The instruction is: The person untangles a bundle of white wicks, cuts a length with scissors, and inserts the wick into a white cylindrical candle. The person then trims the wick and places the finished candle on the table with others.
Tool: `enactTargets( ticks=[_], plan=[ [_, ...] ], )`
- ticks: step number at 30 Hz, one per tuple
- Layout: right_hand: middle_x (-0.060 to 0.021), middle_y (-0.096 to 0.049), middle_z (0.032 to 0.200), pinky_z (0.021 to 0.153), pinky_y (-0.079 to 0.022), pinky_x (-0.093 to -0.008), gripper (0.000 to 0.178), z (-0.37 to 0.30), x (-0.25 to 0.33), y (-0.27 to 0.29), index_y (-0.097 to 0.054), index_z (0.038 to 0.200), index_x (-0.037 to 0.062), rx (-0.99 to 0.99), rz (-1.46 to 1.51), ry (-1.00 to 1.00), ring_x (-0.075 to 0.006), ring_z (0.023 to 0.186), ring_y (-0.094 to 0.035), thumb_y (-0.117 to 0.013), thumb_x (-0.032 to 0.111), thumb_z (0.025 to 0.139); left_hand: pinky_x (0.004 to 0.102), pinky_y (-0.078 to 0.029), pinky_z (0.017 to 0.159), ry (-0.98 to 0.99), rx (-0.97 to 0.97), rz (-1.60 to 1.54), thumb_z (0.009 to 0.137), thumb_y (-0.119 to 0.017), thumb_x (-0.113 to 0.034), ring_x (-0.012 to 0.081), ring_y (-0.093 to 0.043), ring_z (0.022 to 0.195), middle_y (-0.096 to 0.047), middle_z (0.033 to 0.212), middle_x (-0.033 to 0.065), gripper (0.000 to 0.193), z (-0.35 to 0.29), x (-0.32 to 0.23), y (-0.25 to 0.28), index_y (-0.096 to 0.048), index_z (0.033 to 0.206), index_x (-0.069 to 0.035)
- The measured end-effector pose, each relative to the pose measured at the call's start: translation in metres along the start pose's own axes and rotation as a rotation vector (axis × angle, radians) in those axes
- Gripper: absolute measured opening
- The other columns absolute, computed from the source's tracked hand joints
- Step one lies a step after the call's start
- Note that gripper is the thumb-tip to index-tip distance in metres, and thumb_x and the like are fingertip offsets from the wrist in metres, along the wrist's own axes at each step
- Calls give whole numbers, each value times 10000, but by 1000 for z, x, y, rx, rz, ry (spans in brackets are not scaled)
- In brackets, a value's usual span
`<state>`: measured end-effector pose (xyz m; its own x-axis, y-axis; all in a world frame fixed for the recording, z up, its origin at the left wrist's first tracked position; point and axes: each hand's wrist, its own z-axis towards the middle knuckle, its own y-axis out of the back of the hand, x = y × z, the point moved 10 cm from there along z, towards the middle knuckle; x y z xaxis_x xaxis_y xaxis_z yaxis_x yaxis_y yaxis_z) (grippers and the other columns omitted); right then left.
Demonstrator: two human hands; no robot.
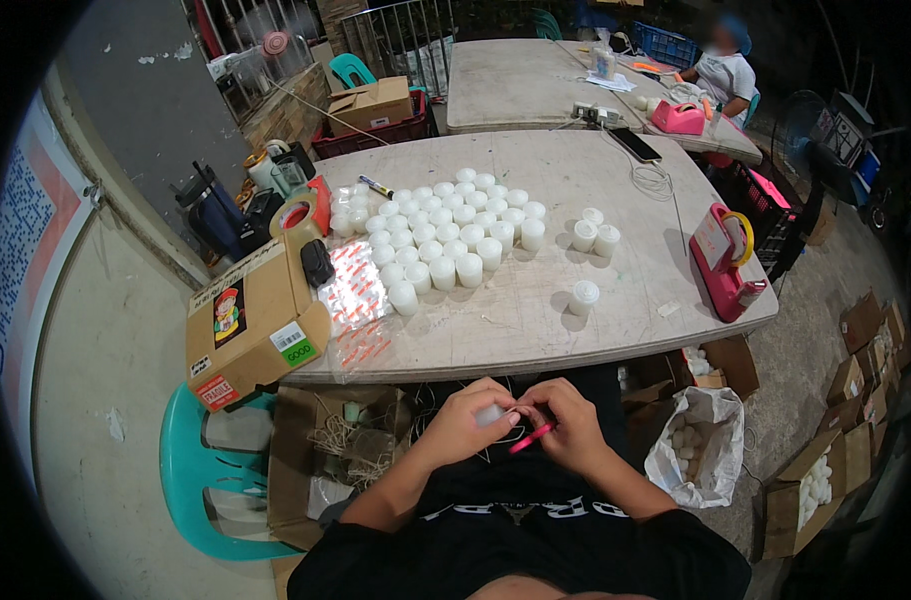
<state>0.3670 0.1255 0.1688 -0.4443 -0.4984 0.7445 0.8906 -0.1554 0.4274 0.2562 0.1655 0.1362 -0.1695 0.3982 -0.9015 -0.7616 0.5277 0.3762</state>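
Both hands meet in front of my body, just below the near edge of the table (445, 368). My left hand (457, 424) is closed around a small white candle (490, 415). My right hand (567, 420) is closed on pink-handled scissors (531, 438), partly hidden by the fingers, with their blades not clearly visible. The fingertips of both hands nearly touch at the candle's end. Beyond them, many white candles (442, 270) stand upright in close rows. To the right are a small group of candles (583, 236) and a single candle (583, 297).
A cardboard box (245, 315) and clear plastic packaging (355, 285) lie left. A pink tape dispenser (720, 265) and a phone (635, 145) lie right. Below are an open box of string (285, 450), a green chair (190, 480) and a white sack (720, 482). A person (725, 80) sits at the far table.
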Motion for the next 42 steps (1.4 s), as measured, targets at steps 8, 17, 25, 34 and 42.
enactTargets(
  ticks=[8, 17, 25, 34, 42],
  plan=[
    [-94, -643, 823, 636, -492, -279, 102, 0, -18, 0, -656, 885, 13, -2, 243, -173, -181, 733, -626, -686, 29, 789, 263, -451, 759, 13, -58, -210, 860, -653, -144, 150, -577, 829, -592, 889, 65, 145, -2, 11, 3, -643, 916, -10],
    [-88, -646, 857, 650, -493, -292, 160, -1, -9, 6, -634, 864, 19, -27, 52, -56, -230, 762, -615, -720, 22, 729, 207, -437, 672, 353, -70, -684, 878, -635, -174, 81, -550, 737, -597, 859, 1, 143, -7, 54, -18, -628, 906, -34],
    [-96, -634, 898, 695, -502, -314, 235, 1, 17, 4, -581, 846, 27, -32, -39, 202, -267, 800, -618, -715, -27, 661, 194, -414, 631, 443, 136, -813, 868, -656, -212, 53, -523, 718, -580, 807, -20, 165, -11, 66, -33, -619, 921, -59],
    [-59, -642, 834, 632, -472, -207, 119, -11, -50, 2, -575, 870, 2, -216, 385, -293, -65, 712, -574, -670, 3, 797, 267, -463, 738, -53, -246, -56, 808, -689, -88, 158, -585, 835, -612, 886, 62, 125, 5, 1, 8, -634, 897, -18],
    [-70, -655, 845, 647, -495, -223, 99, -8, -50, 5, -648, 889, -6, -227, 294, -322, -96, 723, -610, -677, -6, 794, 266, -453, 731, 81, -283, -159, 825, -659, -90, 143, -578, 837, -610, 891, 59, 114, 4, 24, 7, -636, 904, -11]
  ],
)
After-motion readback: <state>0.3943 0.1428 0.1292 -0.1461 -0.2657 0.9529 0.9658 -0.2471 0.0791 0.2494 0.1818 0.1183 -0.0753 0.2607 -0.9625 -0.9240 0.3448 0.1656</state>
